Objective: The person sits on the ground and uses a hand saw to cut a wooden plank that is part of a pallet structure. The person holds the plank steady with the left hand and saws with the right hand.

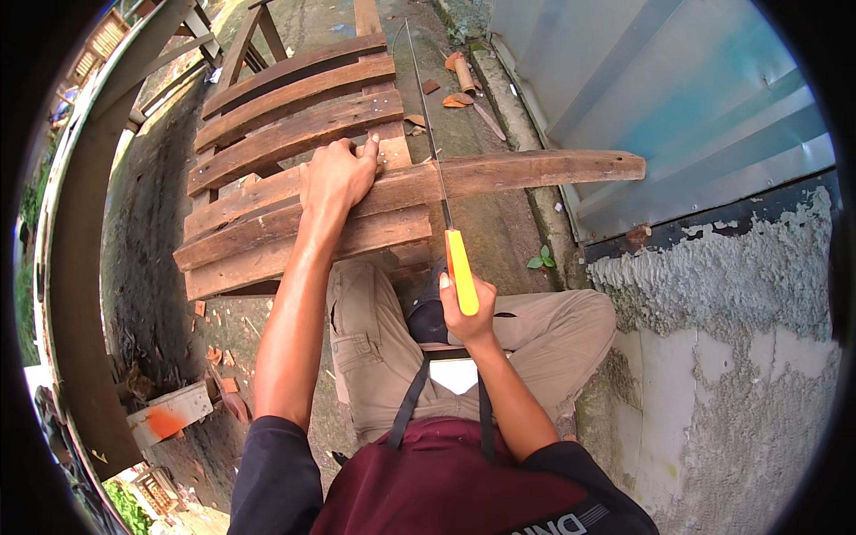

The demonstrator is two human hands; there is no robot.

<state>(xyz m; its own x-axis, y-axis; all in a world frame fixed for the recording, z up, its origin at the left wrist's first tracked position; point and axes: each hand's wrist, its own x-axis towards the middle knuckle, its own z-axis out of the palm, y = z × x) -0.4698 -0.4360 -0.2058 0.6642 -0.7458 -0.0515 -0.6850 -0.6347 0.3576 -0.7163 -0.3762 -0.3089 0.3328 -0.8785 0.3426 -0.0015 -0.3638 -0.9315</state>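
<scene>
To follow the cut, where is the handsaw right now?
In the head view, centre: right hand grips the handsaw by its yellow handle, blade across the long plank, right of the left hand.

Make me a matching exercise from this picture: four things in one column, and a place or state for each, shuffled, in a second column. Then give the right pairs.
Things:
1. left hand
2. right hand
3. long plank
4. green seedling

Places or states:
A. gripping the yellow handle of the handsaw
B. growing from the ground by the metal wall
C. pressed flat on the slatted wooden pallet
D. lying across the pallet, one end jutting toward the wall

Pairs: 1-C, 2-A, 3-D, 4-B
</scene>
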